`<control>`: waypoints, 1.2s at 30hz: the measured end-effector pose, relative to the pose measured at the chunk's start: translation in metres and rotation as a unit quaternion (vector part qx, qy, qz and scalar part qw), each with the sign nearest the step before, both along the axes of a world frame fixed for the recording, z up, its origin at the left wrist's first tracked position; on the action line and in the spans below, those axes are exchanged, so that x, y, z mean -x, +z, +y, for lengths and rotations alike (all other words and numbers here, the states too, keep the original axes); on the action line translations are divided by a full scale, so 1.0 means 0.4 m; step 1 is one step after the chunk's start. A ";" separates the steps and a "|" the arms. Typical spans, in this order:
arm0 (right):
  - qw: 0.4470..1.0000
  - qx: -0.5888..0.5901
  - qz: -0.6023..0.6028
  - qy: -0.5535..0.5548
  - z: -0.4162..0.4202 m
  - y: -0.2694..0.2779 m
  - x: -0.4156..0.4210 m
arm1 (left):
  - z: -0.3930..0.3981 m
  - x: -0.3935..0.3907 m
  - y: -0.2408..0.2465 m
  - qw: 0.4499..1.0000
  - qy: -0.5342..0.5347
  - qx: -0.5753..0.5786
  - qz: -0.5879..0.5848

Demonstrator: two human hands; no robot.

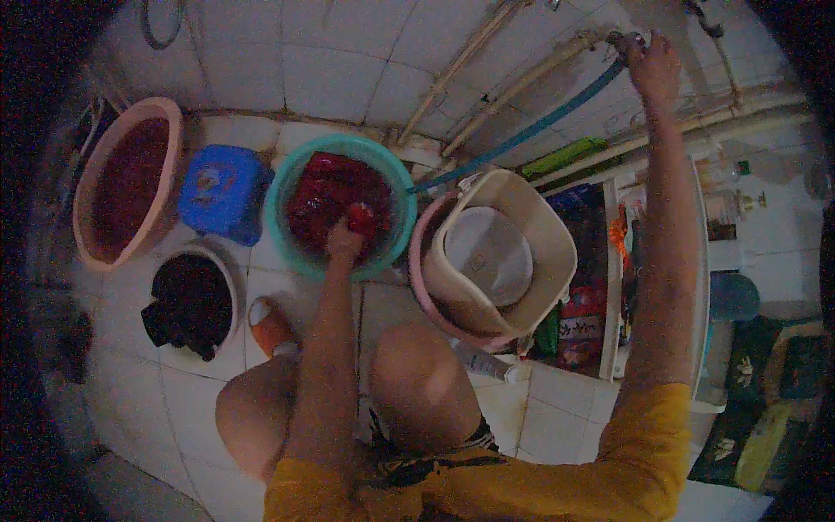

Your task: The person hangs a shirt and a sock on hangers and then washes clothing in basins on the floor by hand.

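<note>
My left hand (344, 240) reaches down into a teal plastic basin (279, 248). It grips a bunched bit of dark red cloth (329, 179), and the rest of the wet-looking cloth fills the basin. At the upper right, my right arm stretches out to the wall, where my right hand (654, 65) is closed around a tap (616, 40). From the tap a blue-green hose (528, 134) slopes down to the basin's right rim. Dim light and grain hide the finger detail and whether water is flowing.
A peach tub (173, 140) of dark red contents and a blue plastic stool (222, 189) stand left. Nearer is a white bucket (231, 277) with black cloth. Beige (554, 254) and pink basins (424, 287) are nested right, beside a shelf unit (612, 313). Pipes (470, 59) cross the tiled wall.
</note>
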State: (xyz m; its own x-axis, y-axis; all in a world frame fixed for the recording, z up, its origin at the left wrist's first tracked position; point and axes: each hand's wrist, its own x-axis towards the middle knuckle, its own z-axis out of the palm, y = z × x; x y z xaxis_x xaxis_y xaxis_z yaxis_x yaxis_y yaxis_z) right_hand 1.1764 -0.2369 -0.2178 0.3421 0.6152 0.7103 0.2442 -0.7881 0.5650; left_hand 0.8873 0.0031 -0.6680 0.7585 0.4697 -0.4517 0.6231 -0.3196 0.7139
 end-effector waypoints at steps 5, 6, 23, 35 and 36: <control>0.965 -0.057 0.238 -0.096 0.031 0.033 -0.069 | 0.132 -0.012 0.112 0.976 0.107 -0.021 -0.190; 0.959 -0.060 0.247 -0.122 0.066 0.037 -0.041 | 0.152 -0.005 0.147 0.954 0.125 -0.014 -0.271; 0.991 -0.046 0.118 0.031 0.149 -0.066 0.009 | 0.179 -0.060 0.543 0.904 0.052 -0.039 -0.423; 0.414 -0.354 0.689 0.477 0.494 -0.496 0.549 | 0.119 0.021 0.744 0.902 -0.029 0.062 -0.426; 0.453 -0.352 0.698 0.430 0.493 -0.516 0.547 | 0.115 0.018 0.738 0.917 -0.043 -0.002 -0.395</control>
